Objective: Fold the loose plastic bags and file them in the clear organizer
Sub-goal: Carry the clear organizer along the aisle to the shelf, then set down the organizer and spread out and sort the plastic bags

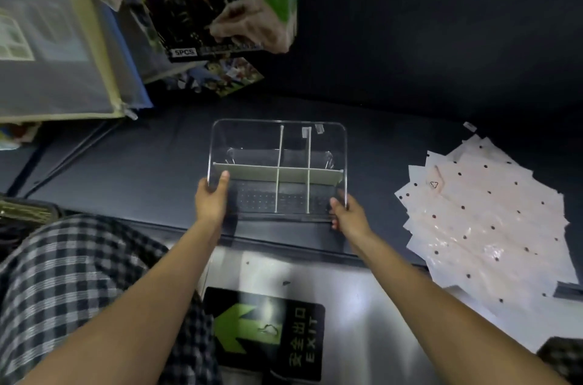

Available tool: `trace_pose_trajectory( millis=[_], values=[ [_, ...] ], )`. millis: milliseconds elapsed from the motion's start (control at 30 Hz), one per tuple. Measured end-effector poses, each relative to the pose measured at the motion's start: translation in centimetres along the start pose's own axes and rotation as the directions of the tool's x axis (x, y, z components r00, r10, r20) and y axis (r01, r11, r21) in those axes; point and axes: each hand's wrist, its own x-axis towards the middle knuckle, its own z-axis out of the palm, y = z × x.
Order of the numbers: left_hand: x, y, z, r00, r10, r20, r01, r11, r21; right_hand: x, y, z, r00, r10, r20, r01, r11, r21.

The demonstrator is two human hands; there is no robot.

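Note:
A clear organizer (252, 135) with white dividers sits on the dark table near its front edge. My left hand (212, 200) grips its left wall, thumb inside the rim. Its right front corner is held by my right hand (345, 215), fingers curled round the edge. The compartments hold nothing. To the right, a fanned pile of several loose translucent plastic bags (482, 220) with black dots lies flat, overhanging the table's front edge.
The dark table (142, 170) ends at a dark back wall. Zip pouches (53, 37) and printed boxes (195, 6) lean at the back left. Below the table's edge is a shiny floor with a green EXIT sign (268, 331). My checked clothing fills the lower left.

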Motion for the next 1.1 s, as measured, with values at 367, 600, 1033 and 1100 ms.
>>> trace_pose_trajectory(
  millis=[367, 600, 1033, 1100],
  values=[
    [-9.5, 0.6, 7.5, 0.737, 0.651, 0.183, -0.662, 0.641, 0.388, -1.7, 1.2, -4.8, 0.948, -0.275, 0.16, 0.315, 0.74, -0.594],
    [-12.2, -3.6, 12.3, 0.75, 0.359, 0.556, -0.643, 0.196, 0.74, -2.3, 8.9, -21.7, 0.952, -0.137, 0.273, 0.276, 0.0, -0.961],
    [-17.9, -3.6, 14.0, 0.677, 0.401, 0.618, -0.725, 0.214, 0.655, 0.0, 7.9, -35.7, 0.977, 0.146, 0.159, 0.133, 0.17, -0.976],
    [-18.5, -3.4, 16.0, 0.648, 0.386, 0.656, -0.755, 0.212, 0.621, 0.9, 7.8, -36.6, 0.981, 0.138, 0.138, 0.103, 0.234, -0.967]
  ],
)
